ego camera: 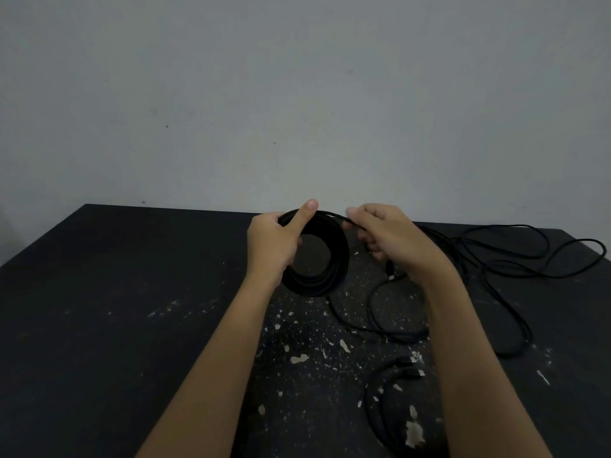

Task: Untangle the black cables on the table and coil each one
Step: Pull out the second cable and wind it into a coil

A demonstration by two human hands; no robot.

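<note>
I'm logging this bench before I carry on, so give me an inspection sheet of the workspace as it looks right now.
Surface: dark table, paint chipped in pale flecks.
Job's things: black coil held upright; second coil lying flat near the front edge.
Clutter: nothing seen.
Grips: left hand grips the coil's rim; right hand pinches the strand feeding it.
Cables: loose black cables tangled at right, uncoiled.
Surroundings: plain grey wall behind.
</note>
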